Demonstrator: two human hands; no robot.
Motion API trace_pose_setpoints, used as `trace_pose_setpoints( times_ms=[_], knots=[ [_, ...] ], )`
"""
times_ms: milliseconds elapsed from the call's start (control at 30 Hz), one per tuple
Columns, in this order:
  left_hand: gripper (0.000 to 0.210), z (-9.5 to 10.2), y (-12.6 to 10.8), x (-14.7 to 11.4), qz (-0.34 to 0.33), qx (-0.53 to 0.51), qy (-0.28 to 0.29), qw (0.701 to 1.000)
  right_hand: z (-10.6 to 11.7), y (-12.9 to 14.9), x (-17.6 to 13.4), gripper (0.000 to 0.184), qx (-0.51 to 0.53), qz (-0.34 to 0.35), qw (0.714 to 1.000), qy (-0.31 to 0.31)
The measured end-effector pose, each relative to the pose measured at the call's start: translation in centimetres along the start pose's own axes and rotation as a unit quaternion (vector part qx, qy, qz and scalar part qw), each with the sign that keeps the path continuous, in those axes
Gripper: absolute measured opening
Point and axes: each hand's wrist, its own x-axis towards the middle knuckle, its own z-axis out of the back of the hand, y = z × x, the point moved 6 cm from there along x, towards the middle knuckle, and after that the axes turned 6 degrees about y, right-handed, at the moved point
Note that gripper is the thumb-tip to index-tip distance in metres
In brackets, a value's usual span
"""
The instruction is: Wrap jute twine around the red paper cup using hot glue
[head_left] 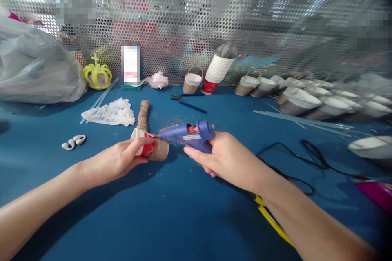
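My left hand (128,153) grips a red and white paper cup (148,149) lying on its side, its mouth toward the upper left. Brown twine (160,149) is wound around the base end of the cup. My right hand (219,153) is wrapped around a blue glue gun (186,135), whose nozzle points left and meets the cup near the edge of the twine. Whether glue is coming out cannot be made out. Just behind the cup lies a spool of brown twine (143,114).
Pliers (191,102), white crumpled cloth (110,113) and earbuds (74,142) lie around the work. Behind stand stacked cups (218,71), a twine-covered basket (192,83), a phone (130,64) and a yellow crown (97,76). Several baskets (303,100), glue sticks (300,120) and a black cable (315,159) are rightward.
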Motion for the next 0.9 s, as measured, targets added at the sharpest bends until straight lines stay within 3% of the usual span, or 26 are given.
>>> trace_pose_setpoints(
  times_ms=[900],
  knots=[
    [0.028,0.11,0.31,0.11,0.032,-0.02,0.001,0.999,-0.05,0.17,0.01,0.029,-0.006,0.021,1.0,-0.022]
  ],
)
